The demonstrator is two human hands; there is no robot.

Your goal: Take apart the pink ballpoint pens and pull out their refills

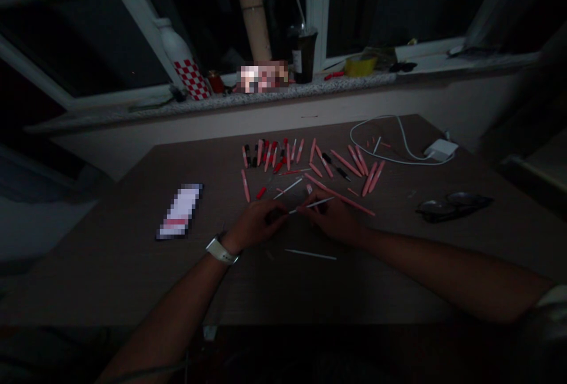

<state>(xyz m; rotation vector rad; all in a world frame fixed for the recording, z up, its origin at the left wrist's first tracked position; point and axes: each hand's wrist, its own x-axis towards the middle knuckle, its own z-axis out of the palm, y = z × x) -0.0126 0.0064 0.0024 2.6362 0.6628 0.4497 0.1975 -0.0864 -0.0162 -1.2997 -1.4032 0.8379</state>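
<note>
Both my hands meet over the front middle of the table, with a thin white pen refill [322, 201] between them. My left hand [254, 223] is closed, its fingertips pinching the refill's left end. The fingers of my right hand [339, 218] are closed around the same refill further along. A short pink pen part [309, 191] shows by the right fingers; whether they hold it too, I cannot tell. Just beyond lie a second white refill [287, 188] and a long pink stick [345, 198]. Nearer to me is another white refill [310, 254].
Several pink pens [346, 162] and red and black pens lie across the back of the table [133, 277]. A phone [181, 211] is at left. Eyeglasses [454, 205] and a white charger [441, 150] with its cable are at right. Bottles and a cup [303, 56] stand on the windowsill.
</note>
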